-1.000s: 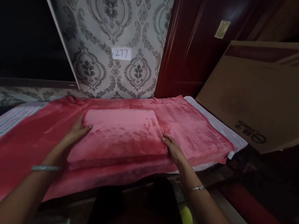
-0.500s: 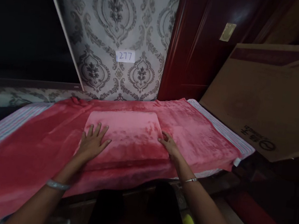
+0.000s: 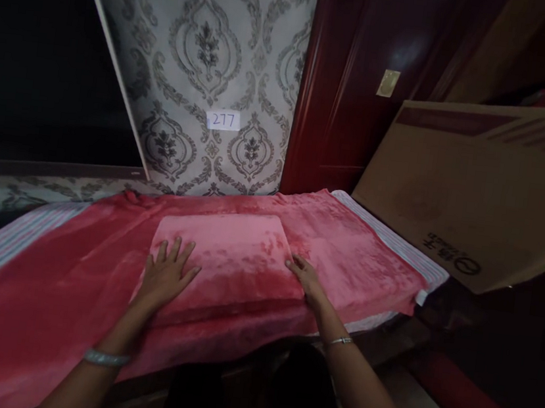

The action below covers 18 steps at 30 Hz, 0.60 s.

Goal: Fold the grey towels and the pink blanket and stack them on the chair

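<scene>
A folded pink plush blanket [image 3: 227, 251], a neat rectangle, lies on a larger red plush cover [image 3: 70, 272] spread over a long low surface. My left hand [image 3: 167, 277] rests flat on the left part of the folded blanket, fingers spread. At its right edge is my right hand [image 3: 306, 277], its fingers stretched out and touching the side. Neither hand lifts the blanket. The right hand's lower fingers are partly hidden.
A striped cloth [image 3: 25, 233] shows under the red cover at both ends. A large cardboard box [image 3: 477, 189] leans at the right. A dark screen [image 3: 56, 58] stands at the back left. A paper label [image 3: 223, 120] reading 277 is on the patterned wall.
The view has shifted slightly, so the wall and box sit lower and further left. Both hands stay in about the same places on the folded blanket.
</scene>
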Each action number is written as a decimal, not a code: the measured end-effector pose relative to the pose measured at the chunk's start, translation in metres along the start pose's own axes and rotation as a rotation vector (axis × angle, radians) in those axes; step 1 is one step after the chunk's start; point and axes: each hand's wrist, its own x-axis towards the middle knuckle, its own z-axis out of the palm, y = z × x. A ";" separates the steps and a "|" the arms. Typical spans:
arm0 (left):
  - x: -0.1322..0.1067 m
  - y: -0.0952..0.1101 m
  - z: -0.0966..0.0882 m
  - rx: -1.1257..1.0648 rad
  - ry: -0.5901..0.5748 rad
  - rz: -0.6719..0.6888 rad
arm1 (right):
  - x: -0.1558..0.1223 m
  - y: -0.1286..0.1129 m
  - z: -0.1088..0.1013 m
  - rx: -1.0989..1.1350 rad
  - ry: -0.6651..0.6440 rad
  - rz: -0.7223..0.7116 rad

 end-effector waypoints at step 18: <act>0.005 -0.009 0.000 -0.116 -0.006 -0.027 | 0.068 -0.025 0.004 -0.225 -0.001 -0.068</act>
